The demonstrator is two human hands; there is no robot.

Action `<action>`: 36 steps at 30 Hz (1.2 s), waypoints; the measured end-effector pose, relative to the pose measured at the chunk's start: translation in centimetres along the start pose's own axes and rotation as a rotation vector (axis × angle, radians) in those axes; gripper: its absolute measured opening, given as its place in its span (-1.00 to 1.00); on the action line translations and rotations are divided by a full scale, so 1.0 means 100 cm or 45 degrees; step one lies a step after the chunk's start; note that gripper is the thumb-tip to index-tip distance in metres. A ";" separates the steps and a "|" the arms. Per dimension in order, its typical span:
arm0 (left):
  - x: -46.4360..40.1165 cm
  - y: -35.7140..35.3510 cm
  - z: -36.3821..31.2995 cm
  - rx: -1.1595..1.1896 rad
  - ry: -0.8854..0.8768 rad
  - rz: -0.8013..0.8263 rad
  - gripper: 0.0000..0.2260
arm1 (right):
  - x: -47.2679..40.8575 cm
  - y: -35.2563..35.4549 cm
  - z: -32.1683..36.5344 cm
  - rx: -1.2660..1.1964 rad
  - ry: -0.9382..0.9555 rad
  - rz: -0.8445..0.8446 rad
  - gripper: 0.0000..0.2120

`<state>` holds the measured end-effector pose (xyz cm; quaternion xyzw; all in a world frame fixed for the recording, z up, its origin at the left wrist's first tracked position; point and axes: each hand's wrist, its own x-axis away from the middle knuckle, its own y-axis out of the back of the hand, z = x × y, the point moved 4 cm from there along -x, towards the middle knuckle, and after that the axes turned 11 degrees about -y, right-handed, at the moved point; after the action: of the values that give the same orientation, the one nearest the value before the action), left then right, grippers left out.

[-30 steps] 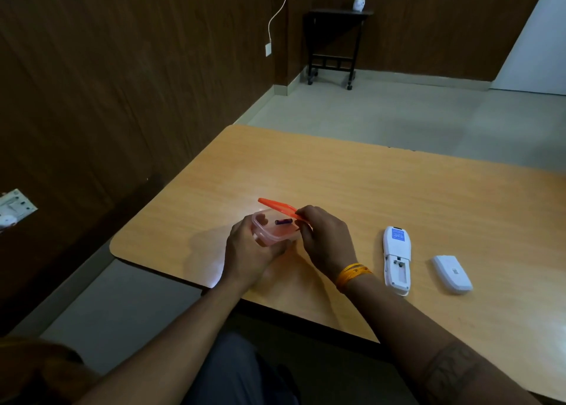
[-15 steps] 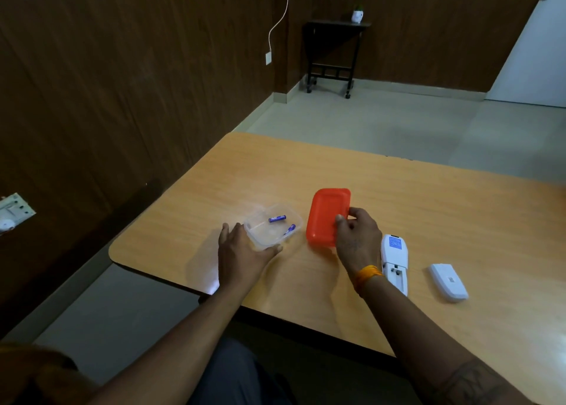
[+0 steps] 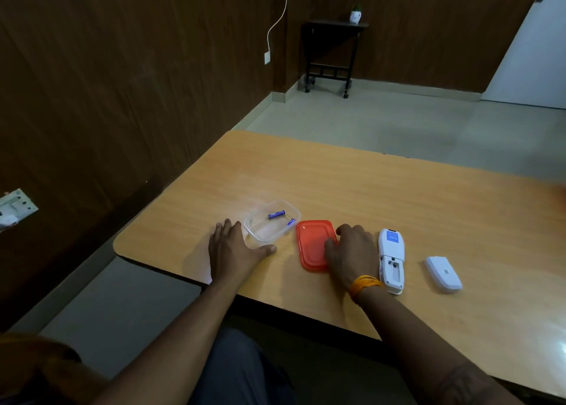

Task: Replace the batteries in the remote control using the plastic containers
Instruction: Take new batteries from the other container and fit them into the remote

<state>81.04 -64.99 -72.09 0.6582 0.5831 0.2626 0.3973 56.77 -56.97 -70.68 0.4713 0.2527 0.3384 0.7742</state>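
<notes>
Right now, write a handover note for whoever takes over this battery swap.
Left hand: open, flat on the table, thumb beside the clear container.
Right hand: fingers resting on the orange lid, which lies flat on the table.
Clear container: open, two batteries inside.
Remote: face down right of the lid, battery bay open and apparently empty; its cover lies further right.
Done: container and remote opened.
Left: fit batteries into the remote, refit cover, reclose container.

Dim room, glare patch on table (image 3: 245, 184) near left edge, wide-angle bending
</notes>
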 end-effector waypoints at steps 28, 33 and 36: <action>-0.005 -0.003 0.003 -0.067 -0.080 -0.018 0.05 | -0.039 -0.045 0.152 0.416 0.660 0.164 -0.81; -0.004 -0.001 0.003 -0.067 -0.097 -0.014 0.05 | -0.037 -0.039 0.146 0.118 0.517 0.188 -0.81; -0.001 0.003 0.005 -0.070 -0.090 0.026 0.05 | -0.032 -0.028 0.138 -0.148 0.450 0.194 -0.84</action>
<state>81.57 -65.20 -72.05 0.6618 0.5544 0.2593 0.4329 65.31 -67.98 -67.04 0.3767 0.3282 0.4877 0.7159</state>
